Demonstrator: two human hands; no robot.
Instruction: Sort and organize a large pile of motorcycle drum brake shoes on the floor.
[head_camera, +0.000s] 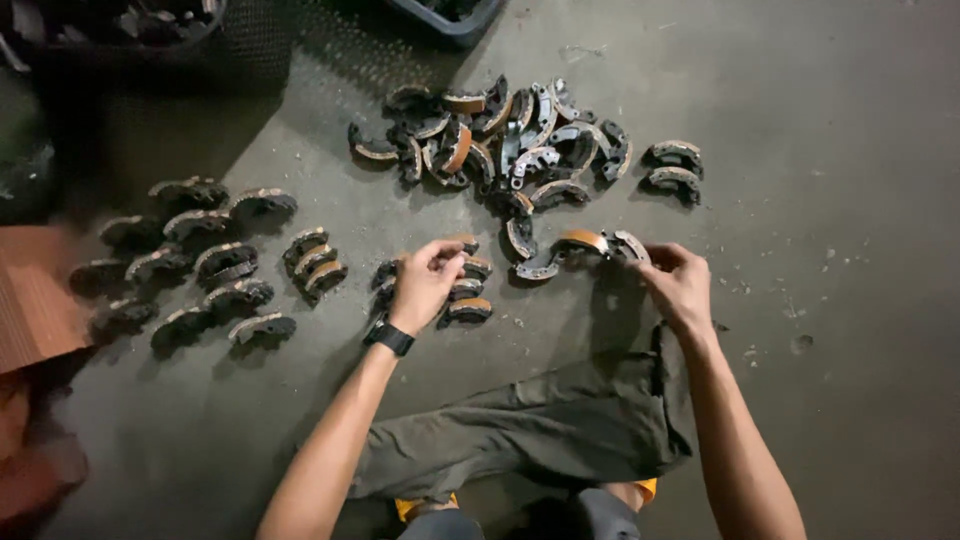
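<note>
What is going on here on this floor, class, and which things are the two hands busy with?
A person sits on a grey concrete floor among curved metal brake shoes with orange-brown linings. The left hand rests on a small stack of these shoes in front of them. The right hand grips one shoe at the edge of a loose heap. More shoes stand in neat rows to the left.

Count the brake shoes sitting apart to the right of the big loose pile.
2. One brake shoe lies just right of the loose pile, and the second brake shoe sits directly below it, nearer the person. Neither hand touches them.
</note>
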